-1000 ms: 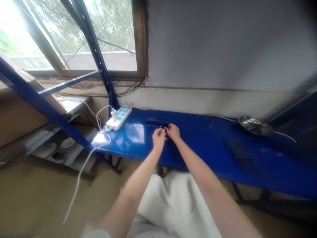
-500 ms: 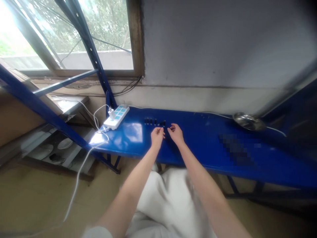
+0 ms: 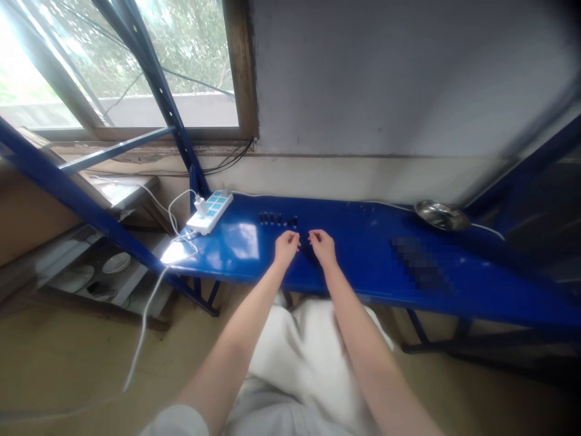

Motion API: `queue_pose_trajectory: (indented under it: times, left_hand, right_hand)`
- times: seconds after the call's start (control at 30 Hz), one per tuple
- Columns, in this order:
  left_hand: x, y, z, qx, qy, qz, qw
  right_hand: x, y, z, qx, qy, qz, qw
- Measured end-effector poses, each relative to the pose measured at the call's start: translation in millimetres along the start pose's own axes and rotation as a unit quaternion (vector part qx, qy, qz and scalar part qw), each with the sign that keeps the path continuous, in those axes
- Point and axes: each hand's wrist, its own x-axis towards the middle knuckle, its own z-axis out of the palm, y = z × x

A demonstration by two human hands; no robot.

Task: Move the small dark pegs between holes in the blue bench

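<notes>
Above the blue table (image 3: 358, 254), my left hand (image 3: 285, 247) is closed, thumb and fingers pinched together. My right hand (image 3: 322, 247) faces it in a similar pinch, a small gap between the two. Anything between the fingertips is too small to make out. Just beyond my left hand stand several small black pieces (image 3: 272, 218) in a row. At the row's right end, one small dark piece (image 3: 287, 223) seems to lie over beside an upright one (image 3: 295, 221). Their kind cannot be told.
A white power strip (image 3: 210, 213) with a plugged-in charger lies at the table's left end, its cable hanging to the floor. On the right are a shiny metal dish (image 3: 441, 216) and a blurred dark object (image 3: 420, 263). A blue metal frame (image 3: 158, 85) rises at left.
Both hands have drawn slightly back and right from the row of black pieces. My right fingers have closed more into a pinch. The camera view has shifted a little to the right.
</notes>
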Motion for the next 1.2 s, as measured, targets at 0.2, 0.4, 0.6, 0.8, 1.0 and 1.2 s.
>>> queue_pose_trajectory:
  times: [0.2,0.4,0.6,0.8,1.0,1.2]
  left_hand:
    - [0,0,-0.1,0.009,-0.004,-0.002,1.000]
    - [1,0,0.1,0.013,-0.004,-0.001,1.000]
    - [1,0,0.0,0.007,-0.005,-0.006,1.000]
    - [1,-2,-0.2,-0.014,0.018,-0.001,1.000]
    - [3,-6,0.4,-0.065,0.090,0.002,0.994]
    - [6,-9,2.3,-0.072,0.104,-0.004,0.992]
  right_hand:
    - [0,3,0,-0.009,-0.009,-0.006,1.000]
    - [0,3,0,-0.010,-0.006,-0.007,1.000]
    - [1,4,1,-0.015,-0.007,-0.010,1.000]
    - [-1,1,2,-0.046,-0.019,-0.028,0.998]
    - [8,2,16,-0.170,-0.050,-0.095,0.980]
    - [25,-7,38,-0.313,-0.051,-0.066,0.946]
